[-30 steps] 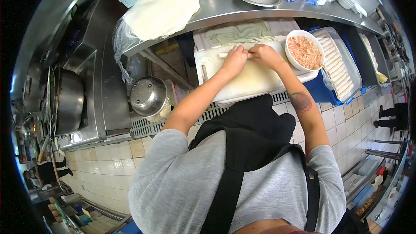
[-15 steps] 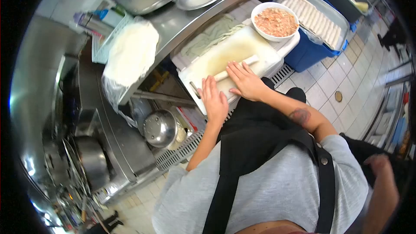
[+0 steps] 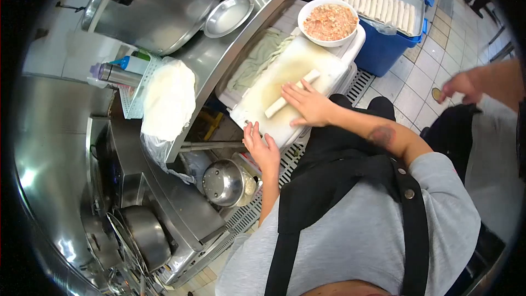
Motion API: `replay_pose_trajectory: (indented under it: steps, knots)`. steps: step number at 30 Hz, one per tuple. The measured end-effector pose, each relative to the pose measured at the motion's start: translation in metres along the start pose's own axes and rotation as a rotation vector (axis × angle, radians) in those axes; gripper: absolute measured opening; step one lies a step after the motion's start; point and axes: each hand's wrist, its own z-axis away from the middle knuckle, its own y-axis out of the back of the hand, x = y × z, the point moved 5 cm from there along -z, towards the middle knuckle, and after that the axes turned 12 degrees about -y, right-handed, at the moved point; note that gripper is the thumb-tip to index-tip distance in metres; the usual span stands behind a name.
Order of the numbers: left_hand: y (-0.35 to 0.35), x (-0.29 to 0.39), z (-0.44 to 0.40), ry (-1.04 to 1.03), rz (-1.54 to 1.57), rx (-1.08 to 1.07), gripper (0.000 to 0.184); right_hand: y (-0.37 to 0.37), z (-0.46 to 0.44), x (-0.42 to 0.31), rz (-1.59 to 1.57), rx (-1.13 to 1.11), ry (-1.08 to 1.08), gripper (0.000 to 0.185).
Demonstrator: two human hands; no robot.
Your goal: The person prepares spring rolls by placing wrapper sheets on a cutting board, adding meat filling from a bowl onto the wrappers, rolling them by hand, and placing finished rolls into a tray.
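A pale uncooked spring roll (image 3: 275, 108) lies slantwise on the white cutting board (image 3: 257, 112). My right hand (image 3: 309, 104) rests flat across its middle, fingers stretched out, with both ends of the roll showing. My left hand (image 3: 261, 147) is off the roll, at the board's near left corner, its fingers apart and nothing visible in them. Beyond the board's far right end stands a white bowl (image 3: 304, 14) of orange minced filling (image 3: 330, 22). A stack of thin white wrapper sheets (image 3: 171, 98) sits on plastic at the counter's left end.
A tray of finished rolls (image 3: 378, 3) tops a blue bin (image 3: 378, 55) at the right. A metal bowl (image 3: 229, 16) stands on the steel counter (image 3: 211, 49). Below my left hand is a steel colander (image 3: 222, 182). Another person's hand (image 3: 463, 86) reaches in at right.
My left hand has come off the roll and back to the board's corner. My right hand stays on the roll. The other person's arm has come further into view at right.
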Motion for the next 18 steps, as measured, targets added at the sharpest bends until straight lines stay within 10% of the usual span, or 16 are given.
replay_pose_trajectory:
  steps: [18]
  knots:
    - [-0.005,0.021,-0.021,-0.083,0.096,0.026,0.042,-0.014,-0.058,0.013,0.141,-0.25,-0.029,0.091]
